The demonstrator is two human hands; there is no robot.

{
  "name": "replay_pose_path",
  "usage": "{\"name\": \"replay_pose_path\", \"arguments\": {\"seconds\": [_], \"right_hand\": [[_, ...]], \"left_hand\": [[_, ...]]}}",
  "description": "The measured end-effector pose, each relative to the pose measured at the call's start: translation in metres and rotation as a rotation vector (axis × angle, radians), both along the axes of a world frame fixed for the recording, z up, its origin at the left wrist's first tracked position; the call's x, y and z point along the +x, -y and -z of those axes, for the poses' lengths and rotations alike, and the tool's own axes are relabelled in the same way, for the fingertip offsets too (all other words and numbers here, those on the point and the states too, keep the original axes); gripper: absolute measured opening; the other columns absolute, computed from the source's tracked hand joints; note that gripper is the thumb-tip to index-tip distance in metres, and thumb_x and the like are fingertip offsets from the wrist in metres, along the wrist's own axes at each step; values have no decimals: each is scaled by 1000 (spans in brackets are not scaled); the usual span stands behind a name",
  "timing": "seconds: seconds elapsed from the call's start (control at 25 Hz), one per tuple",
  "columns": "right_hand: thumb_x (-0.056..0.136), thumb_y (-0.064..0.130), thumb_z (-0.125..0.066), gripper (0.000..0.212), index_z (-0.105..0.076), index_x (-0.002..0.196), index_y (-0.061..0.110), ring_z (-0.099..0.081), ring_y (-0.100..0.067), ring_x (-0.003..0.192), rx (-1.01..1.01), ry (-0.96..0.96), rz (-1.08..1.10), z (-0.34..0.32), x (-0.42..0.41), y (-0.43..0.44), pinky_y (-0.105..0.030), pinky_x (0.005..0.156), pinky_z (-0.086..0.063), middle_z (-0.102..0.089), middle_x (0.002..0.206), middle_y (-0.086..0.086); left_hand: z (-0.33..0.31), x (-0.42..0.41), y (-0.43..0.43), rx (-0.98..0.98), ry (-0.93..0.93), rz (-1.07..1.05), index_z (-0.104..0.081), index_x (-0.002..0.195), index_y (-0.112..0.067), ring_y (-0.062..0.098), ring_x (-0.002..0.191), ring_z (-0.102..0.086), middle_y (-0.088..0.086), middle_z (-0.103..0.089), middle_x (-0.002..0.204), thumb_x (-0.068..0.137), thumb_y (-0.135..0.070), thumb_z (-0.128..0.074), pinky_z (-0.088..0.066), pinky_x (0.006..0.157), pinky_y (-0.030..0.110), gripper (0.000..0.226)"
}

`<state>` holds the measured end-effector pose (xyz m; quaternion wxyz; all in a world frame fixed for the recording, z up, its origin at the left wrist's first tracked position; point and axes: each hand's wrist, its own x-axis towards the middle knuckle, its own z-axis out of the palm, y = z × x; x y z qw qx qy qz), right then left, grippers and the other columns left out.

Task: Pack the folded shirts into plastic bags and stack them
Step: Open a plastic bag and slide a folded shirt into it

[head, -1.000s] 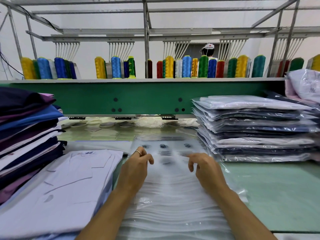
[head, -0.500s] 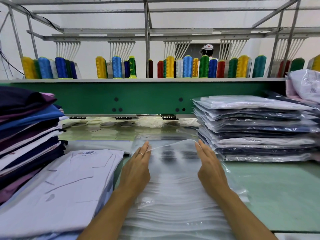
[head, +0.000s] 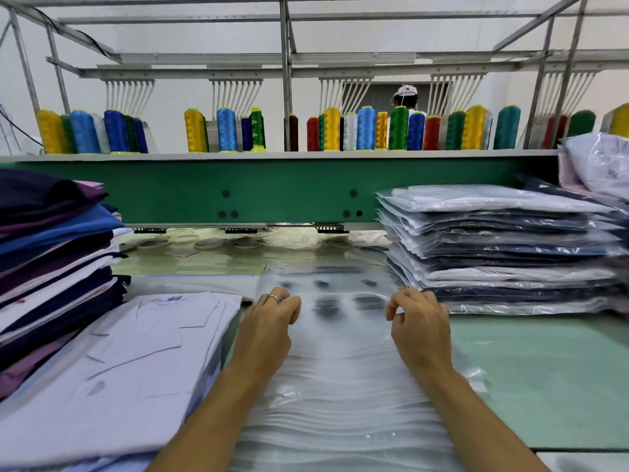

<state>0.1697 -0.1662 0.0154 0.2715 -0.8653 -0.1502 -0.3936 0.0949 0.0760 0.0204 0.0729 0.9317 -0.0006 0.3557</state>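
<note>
Fingers that lay straight a moment ago have curled: the left hand [head: 269, 323] and right hand [head: 420, 323] each pinch the top plastic bag [head: 340, 335] near its opening

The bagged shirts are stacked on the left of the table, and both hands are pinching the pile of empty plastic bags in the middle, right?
Not quite. In the head view the bagged shirts are stacked on the right; unbagged folded shirts sit on the left. The left hand and right hand do pinch the pile of empty plastic bags in the middle.
</note>
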Motion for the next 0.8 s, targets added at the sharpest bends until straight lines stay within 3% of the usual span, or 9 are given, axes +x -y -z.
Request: {"name": "replay_pose_path", "arguments": {"seconds": [0.08,0.16,0.28,0.4,0.52,0.6,0.68,0.8], "right_hand": [[67,-14,-60,42,-51,77,26,-47,-20,75,-6,31,8,-1,-2,-1,-35,67,-32,-57,77,9],[67,-11,-61,45,-54,88,27,-46,-18,75,-23,16,-17,-1,-1,-2,-37,69,-37,-52,77,11],[80,0,-63,47,-63,110,36,-48,-14,86,-147,-160,-124,5,5,-2,-33,76,-42,-50,88,12],[94,19,-55,38,-63,118,46,-49,-11,98,-265,-382,-232,15,13,-1,-27,73,-38,-48,100,13],[99,32,-47,36,-62,128,47,-44,-13,108,-336,-469,-261,20,18,-1,-29,85,-40,-48,112,15],[101,44,-40,38,-57,135,48,-41,-14,110,-409,-483,-248,21,19,-2,-32,94,-39,-49,121,15],[101,57,-33,42,-51,139,53,-39,-14,108,-457,-484,-244,21,18,-3,-34,94,-37,-50,127,16],[101,62,-29,44,-48,140,56,-37,-13,106,-453,-475,-261,20,14,-3,-34,87,-32,-54,127,17]], "left_hand": [[-2,2,3,-29,87,39,-41,83,-18,28,77,-49,-1,-50,89,62,19,-51,-40,56,38,43],[-2,3,2,-94,135,45,-39,86,-18,27,73,-45,-1,-47,84,67,17,-55,-39,53,37,43],[6,4,0,-115,-44,64,-51,108,-27,19,100,-53,-11,-58,107,81,-3,-63,-49,68,35,38],[19,10,-4,-126,-317,90,-51,134,-42,14,125,-42,-20,-55,135,97,-34,-57,-47,93,35,37],[27,15,-5,-101,-488,102,-47,140,-46,16,113,-37,-25,-48,144,103,-49,-40,-37,96,36,38],[30,16,-6,-95,-532,92,-44,142,-49,17,115,-35,-27,-41,150,103,-54,-35,-33,97,36,41],[30,15,-5,-99,-550,80,-42,144,-52,19,125,-35,-27,-36,154,102,-58,-34,-32,102,39,43],[27,11,1,-83,-479,67,-47,141,-51,18,122,-38,-29,-46,145,105,-52,-34,-33,100,38,39]]}}
